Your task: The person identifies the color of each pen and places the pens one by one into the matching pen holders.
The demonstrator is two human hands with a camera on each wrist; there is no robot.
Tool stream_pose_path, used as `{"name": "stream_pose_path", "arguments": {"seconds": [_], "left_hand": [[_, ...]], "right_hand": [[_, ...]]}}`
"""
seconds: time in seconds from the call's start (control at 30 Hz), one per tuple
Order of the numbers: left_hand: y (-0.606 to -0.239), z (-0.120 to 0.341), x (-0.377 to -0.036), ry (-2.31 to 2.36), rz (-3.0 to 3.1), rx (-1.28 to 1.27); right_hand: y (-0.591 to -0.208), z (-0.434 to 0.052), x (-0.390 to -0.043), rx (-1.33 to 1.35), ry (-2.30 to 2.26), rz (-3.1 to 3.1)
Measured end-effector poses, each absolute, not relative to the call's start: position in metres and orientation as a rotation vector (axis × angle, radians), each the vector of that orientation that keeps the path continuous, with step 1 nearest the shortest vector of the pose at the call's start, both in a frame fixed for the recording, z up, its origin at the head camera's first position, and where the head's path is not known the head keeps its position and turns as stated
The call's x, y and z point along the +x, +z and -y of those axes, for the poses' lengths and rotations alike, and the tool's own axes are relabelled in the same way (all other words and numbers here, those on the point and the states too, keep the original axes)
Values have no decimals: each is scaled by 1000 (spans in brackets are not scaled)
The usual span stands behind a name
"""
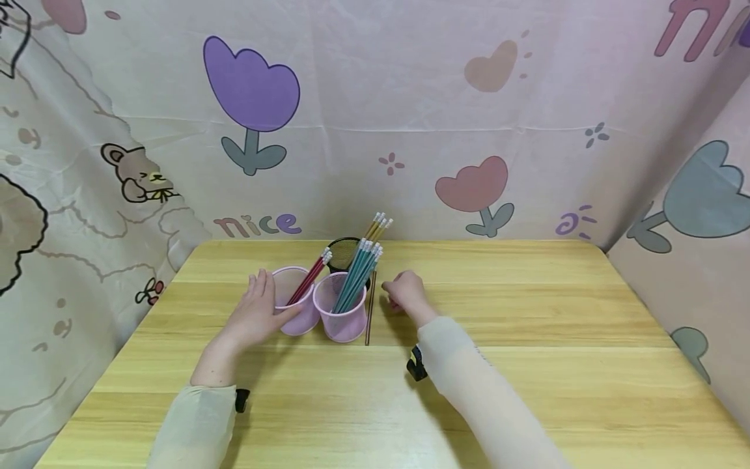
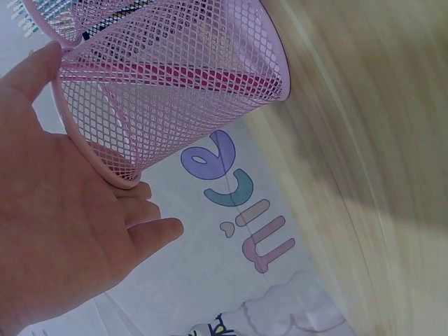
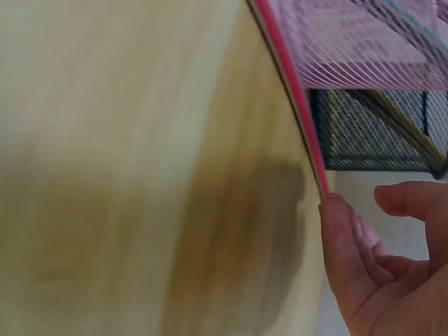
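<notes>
My left hand (image 1: 254, 316) rests against a pink mesh pen cup (image 2: 175, 91), thumb at the near rim and straight fingers along its outer side. Several red pencils (image 1: 307, 280) lean in that cup. Touching it on the right is a second pink mesh cup (image 1: 342, 329) with several teal pencils (image 1: 357, 277). A thin red pencil with a dark edge (image 3: 297, 91) lies on the table right of the cups. Beside its far end is my right hand (image 1: 407, 293); one fingertip overlaps that end in the right wrist view, with the thumb apart.
Behind the pink cups stands a black mesh cup (image 3: 381, 133) holding several yellow pencils (image 1: 377, 225). The wooden table (image 1: 527, 365) reaches back to a printed cloth backdrop (image 1: 363, 85), which also hangs along both sides.
</notes>
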State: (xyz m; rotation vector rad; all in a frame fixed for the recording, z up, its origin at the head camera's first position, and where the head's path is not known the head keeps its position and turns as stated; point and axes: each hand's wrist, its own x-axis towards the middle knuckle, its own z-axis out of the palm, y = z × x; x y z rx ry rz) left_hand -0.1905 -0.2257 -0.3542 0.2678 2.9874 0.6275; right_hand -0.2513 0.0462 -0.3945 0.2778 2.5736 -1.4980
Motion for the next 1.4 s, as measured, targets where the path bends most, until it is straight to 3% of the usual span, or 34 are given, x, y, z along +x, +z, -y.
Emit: {"name": "stream_pose_path", "arguments": {"seconds": [0.33,0.7,1.4], "left_hand": [[-354,225,-190,622,-2997,275],[-355,225,-191,631,-3001,265],[-352,223,-189,628,-2988,252]], "right_hand": [[-403,-32,-251,245,-1404,-2637],[-412,-17,-257,224,-982,-2879],[-405,-53,-257,356,-1440,-2416]]}}
